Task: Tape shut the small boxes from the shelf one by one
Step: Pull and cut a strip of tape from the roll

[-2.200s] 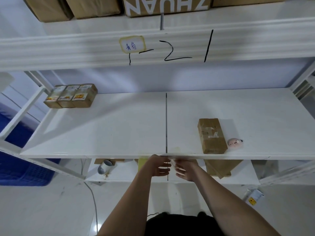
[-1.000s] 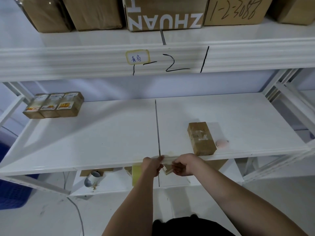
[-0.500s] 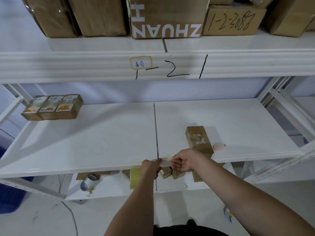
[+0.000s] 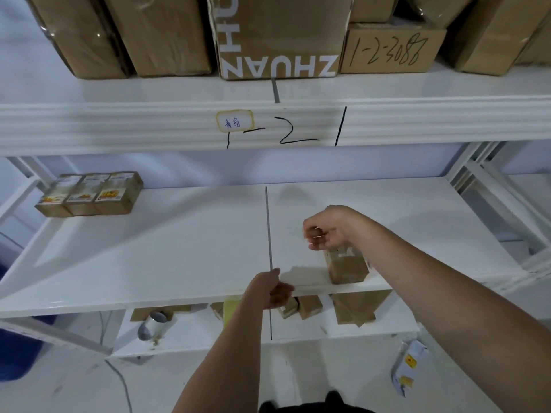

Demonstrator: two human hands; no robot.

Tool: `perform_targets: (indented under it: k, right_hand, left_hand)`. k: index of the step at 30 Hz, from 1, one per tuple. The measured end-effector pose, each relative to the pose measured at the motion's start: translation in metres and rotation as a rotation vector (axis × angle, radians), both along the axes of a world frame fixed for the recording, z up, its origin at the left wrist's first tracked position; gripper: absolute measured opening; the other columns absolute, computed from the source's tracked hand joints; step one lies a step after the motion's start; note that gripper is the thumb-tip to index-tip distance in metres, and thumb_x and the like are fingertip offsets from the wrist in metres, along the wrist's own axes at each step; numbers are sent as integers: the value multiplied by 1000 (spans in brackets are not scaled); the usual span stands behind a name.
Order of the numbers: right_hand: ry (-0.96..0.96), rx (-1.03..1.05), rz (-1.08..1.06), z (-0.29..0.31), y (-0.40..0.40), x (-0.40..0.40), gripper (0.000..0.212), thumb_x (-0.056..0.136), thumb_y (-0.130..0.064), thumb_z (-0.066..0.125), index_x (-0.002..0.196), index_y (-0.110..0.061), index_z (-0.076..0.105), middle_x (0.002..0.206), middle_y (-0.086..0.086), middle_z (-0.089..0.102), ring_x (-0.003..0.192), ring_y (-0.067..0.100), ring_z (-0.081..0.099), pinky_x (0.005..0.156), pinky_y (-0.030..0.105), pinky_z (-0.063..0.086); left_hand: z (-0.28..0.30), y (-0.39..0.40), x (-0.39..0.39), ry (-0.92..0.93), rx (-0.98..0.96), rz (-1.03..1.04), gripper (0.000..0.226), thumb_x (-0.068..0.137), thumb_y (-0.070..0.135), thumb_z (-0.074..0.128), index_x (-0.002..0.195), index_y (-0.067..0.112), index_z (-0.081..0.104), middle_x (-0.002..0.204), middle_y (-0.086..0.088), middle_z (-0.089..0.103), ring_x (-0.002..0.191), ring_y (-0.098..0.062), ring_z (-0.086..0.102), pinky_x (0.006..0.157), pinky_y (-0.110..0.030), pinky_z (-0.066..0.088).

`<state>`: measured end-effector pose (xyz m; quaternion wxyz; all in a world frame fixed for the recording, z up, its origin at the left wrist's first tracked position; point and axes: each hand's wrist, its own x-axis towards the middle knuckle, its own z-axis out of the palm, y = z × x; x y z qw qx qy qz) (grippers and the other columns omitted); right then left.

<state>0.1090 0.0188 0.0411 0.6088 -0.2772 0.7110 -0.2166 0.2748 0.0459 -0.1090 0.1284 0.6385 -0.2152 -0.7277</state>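
Small box (image 4: 346,265): brown carton, on the middle shelf (image 4: 179,248) near its front edge, right of the shelf's centre seam. Right hand (image 4: 326,229): risen from the front edge half a second ago, now above the box's far end, fingers curled together as if pinching a tape strip; strip too blurred to confirm. Left hand (image 4: 269,289): stays at the front edge by the seam, fingers curled; what they hold I cannot tell. Judgement: tape pulled, sealing about to start. Three labelled boxes (image 4: 89,193): far left, rear of the shelf.

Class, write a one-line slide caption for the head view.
Right hand raised above a small box on a white shelf.
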Motion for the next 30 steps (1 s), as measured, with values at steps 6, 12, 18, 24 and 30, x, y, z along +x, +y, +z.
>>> perform_targets:
  k: [6, 12, 18, 24, 30]
  right_hand:
    - [230, 36, 222, 4, 3, -26, 14, 92, -10, 69, 85, -4, 58, 69, 9, 54, 62, 20, 54, 64, 35, 62]
    - [440, -6, 377, 7, 5, -47, 31, 87, -28, 79, 78, -6, 58, 59, 7, 52, 48, 19, 52, 51, 26, 56]
    - [483, -52, 406, 1, 5, -69, 28, 87, -27, 79, 92, -5, 62, 71, 8, 53, 59, 19, 51, 68, 32, 58]
    - [485, -24, 452, 2, 7, -96, 25, 91, -28, 74, 79, -9, 63, 65, 4, 56, 56, 17, 53, 70, 30, 61]
    - [430, -9, 498, 4, 8, -129, 16, 89, -11, 75, 98, 2, 70, 76, 11, 66, 66, 23, 63, 82, 41, 62]
  left_hand:
    - [36, -20, -18, 649, -20, 77, 97, 78, 82, 51, 134, 3, 49, 124, -23, 67, 108, -44, 67, 91, -55, 55]
    - [54, -20, -44, 627, -198, 23, 79, 70, 55, 84, 130, 12, 59, 129, -19, 63, 104, -37, 70, 92, -49, 56]
    - [61, -16, -63, 526, -337, -46, 18, 89, 8, 74, 106, 11, 74, 103, -11, 67, 85, -26, 67, 84, -34, 57]
    - [67, -17, -80, 385, -386, 34, 24, 90, -8, 66, 112, 0, 69, 93, -15, 73, 82, -26, 72, 79, -32, 59]
    - [71, -17, -95, 383, -400, 101, 14, 94, -3, 64, 106, -8, 66, 92, -18, 73, 83, -29, 74, 77, -37, 61]
